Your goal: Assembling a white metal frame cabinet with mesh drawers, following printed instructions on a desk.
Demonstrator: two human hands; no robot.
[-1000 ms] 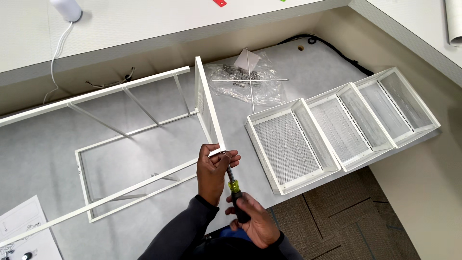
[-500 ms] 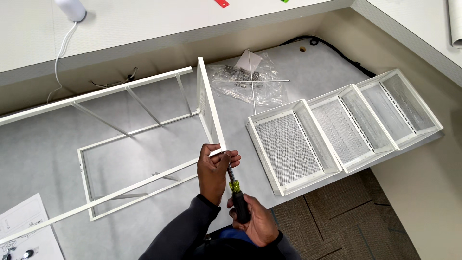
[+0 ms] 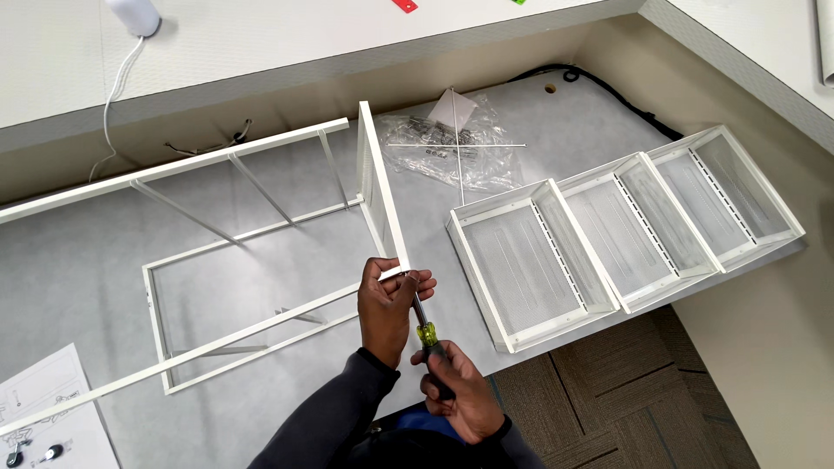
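Observation:
A white metal frame (image 3: 252,208) lies on its side on the grey table (image 3: 87,260), with a mesh end panel (image 3: 380,187) standing upright. My left hand (image 3: 388,308) grips the near corner of that panel where a rail meets it. My right hand (image 3: 460,395) holds a screwdriver (image 3: 426,334) with a yellow and black handle. Its shaft points up into the corner under my left fingers.
Three white mesh trays (image 3: 625,230) lie side by side at the table's right edge. A clear plastic bag (image 3: 447,143) with small parts and thin rods sits behind them. An instruction sheet (image 3: 48,404) and small castors (image 3: 30,453) lie at the bottom left. A black cable (image 3: 608,87) runs along the back.
Both hands stay at the frame corner. My right hand has turned slightly on the screwdriver handle. The frame has not moved.

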